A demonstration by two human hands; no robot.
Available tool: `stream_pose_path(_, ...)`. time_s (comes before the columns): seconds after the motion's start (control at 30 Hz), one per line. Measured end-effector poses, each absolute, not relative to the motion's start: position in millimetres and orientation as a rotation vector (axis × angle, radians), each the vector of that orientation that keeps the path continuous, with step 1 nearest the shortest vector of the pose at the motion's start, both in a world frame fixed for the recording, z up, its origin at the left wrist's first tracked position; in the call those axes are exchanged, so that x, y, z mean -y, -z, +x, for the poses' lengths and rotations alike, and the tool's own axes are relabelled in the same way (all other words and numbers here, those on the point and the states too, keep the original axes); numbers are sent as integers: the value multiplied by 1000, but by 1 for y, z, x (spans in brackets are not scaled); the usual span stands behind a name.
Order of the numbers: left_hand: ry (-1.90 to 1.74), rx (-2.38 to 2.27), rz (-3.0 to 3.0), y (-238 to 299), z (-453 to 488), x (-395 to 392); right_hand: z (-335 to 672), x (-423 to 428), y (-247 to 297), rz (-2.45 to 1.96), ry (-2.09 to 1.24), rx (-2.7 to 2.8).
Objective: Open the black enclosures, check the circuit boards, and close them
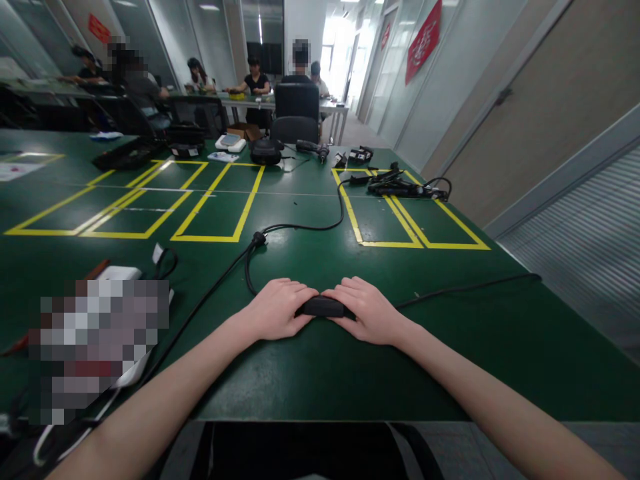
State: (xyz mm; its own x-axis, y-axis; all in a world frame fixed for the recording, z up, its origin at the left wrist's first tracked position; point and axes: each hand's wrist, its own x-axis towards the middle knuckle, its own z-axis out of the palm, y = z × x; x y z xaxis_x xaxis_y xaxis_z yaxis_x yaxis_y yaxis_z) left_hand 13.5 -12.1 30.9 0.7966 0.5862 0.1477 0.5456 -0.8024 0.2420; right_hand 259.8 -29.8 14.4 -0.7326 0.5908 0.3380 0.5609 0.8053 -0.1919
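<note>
A black power adapter brick (324,306) lies at the near middle of the green table, with a hand at each end of it. My left hand (280,308) is closed round its left end, thumb on the near side and fingers over the top. My right hand (369,311) grips the right end the same way. Black cable leaves the brick on both sides. On the left it loops up to a plug (259,239); on the right a thin cord (465,291) runs out to the table's right edge.
Yellow tape rectangles (205,238) mark the green table (310,380). Bundled black cables (400,183) lie at the far right. A black drill-like tool (313,150) and a white device (231,143) stand at the back. A blurred-out object (100,333) is at left. Several people sit beyond.
</note>
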Motion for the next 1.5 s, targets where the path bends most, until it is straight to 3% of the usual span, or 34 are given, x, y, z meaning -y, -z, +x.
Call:
stream_pose_path(0.33,-344,-870,2789,-32,12,14,259,36,-18,-826,66,2546)
stream_pose_path(0.87,-565,-773,2822,-31,11,13,261,35,-14,-836,61,2509)
stream_pose_path(1.33,-560,-732,2784,-31,10,12,264,35,-18,-843,-40,2473)
stream_pose_path(1.5,-523,-713,2821,-30,11,12,269,31,-16,-821,-304,2441)
